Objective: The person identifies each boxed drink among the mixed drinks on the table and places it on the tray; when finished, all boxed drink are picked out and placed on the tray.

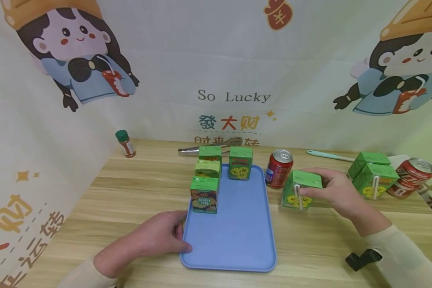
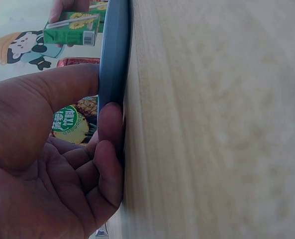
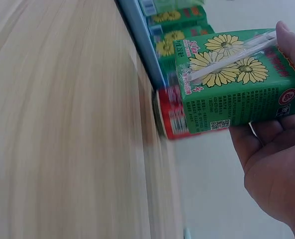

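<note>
Booth: printed cloth walls [image 1: 165, 60], wooden table [image 1: 147, 180]

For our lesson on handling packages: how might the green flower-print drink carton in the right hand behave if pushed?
The drink carton probably slides rather than rolls, given its flat sides. It seems stiff: gripped by the right hand, its edges look straight. Its straw could snag a finger.

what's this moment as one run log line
left hand: grips blue tray by edge | right hand: holds green carton beside tray | tray: bears other cartons
</note>
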Available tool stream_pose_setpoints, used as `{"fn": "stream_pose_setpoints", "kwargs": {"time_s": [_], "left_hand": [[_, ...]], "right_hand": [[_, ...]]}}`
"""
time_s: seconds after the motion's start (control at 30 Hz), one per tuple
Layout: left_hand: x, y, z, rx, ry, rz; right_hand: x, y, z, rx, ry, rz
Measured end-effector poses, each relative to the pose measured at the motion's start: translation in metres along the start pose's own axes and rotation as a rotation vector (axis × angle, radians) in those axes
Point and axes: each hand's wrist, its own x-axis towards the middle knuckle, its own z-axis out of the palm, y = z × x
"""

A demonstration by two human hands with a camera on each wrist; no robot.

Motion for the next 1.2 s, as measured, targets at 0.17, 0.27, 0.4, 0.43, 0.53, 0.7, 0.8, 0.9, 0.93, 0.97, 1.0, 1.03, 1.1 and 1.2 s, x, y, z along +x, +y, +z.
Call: {"fn": "stream_pose_setpoints", "kwargs": {"time_s": [0.17,0.27,0.4,0.43,0.53,0.7,0.8,0.9,0.93,0.97,1.0,1.03,1.1,1.2], "left_hand": [[0.000,0.000,0.000,0.013,0.005,0.004],[0.000,0.000,0.001,0.016,0.005,0.002],[0.000,-0.001,0.001,0.011,-0.004,-0.012],[0.000,-0.001,0.001,0.011,-0.006,-0.016],[0.001,-0.001,0.000,0.010,-0.010,-0.021],[0.001,-0.001,0.000,0.005,-0.011,-0.023],[0.001,-0.001,-0.001,0.005,-0.011,-0.023],[0.001,-0.001,0.000,0.003,-0.013,-0.023],[0.001,-0.001,0.000,0.003,-0.014,-0.023],[0.001,-0.001,0.000,0.003,-0.015,-0.022],[0.001,-0.001,0.000,0.002,-0.015,-0.021],[0.001,-0.001,0.000,0.002,-0.016,-0.021],[0.000,-0.001,0.000,0.006,-0.014,-0.020],[0.000,0.000,0.000,0.008,-0.009,-0.017]], "right_hand": [[0.011,-0.005,0.016,0.018,-0.024,0.017],[0.017,-0.008,0.025,0.036,-0.040,0.041],[0.023,-0.011,0.036,0.061,-0.056,0.052],[0.025,-0.012,0.039,0.066,-0.058,0.053],[0.029,-0.014,0.047,0.067,-0.066,0.061],[0.039,-0.016,0.060,0.033,-0.056,0.074],[0.044,-0.017,0.067,0.001,-0.049,0.077],[0.050,-0.017,0.073,-0.020,-0.052,0.089],[0.052,-0.017,0.075,-0.025,-0.053,0.088],[0.053,-0.017,0.077,-0.029,-0.055,0.091],[0.055,-0.017,0.080,-0.029,-0.056,0.093],[0.057,-0.016,0.082,-0.025,-0.058,0.093],[0.060,-0.017,0.086,-0.033,-0.059,0.097],[0.064,-0.016,0.092,-0.043,-0.059,0.103]]}}
